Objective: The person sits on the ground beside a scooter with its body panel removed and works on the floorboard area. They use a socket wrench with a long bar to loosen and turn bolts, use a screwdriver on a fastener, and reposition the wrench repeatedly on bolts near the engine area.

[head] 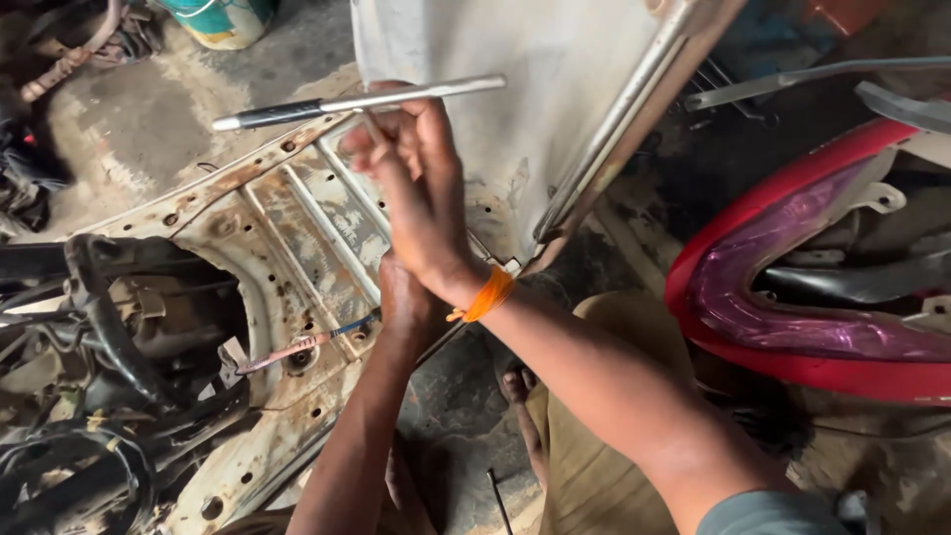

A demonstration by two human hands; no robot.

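A long metal bar (362, 101) with a dark end is held crosswise near the top of the view, above a rusty, off-white sheet-metal panel (297, 228) that lies tilted over the floor. The bar is grasped by the right hand (421, 193), whose grip is clenched around a thin shaft running down from the bar's middle; the shaft's lower part is hidden behind the fingers, so its full form cannot be made out. An orange band (488, 294) is worn on the right wrist.

The left hand (404, 302) is set lower, largely covered by the right wrist. A slim screwdriver-like tool (302, 347) with a pinkish shaft and a blue section is held in it, its tip resting at a hole in the panel. The left grip appears closed on this tool, though the fingers themselves are hidden.

The panel is pierced by many small holes and marked by raised ribs. A large round opening is cut into it at the left, and dark cables and engine parts (109, 347) are seen through it. A pale upright sheet (495, 89) with a metal edge strip rises behind the hands.

A teal and cream bucket (223, 18) is cut off by the top edge, so its contents cannot be told. A red and purple vehicle body part (783, 287) lies at the right. The concrete floor (129, 129) is stained and dusty. The person's khaki-clad knee (584, 466) is seen below.
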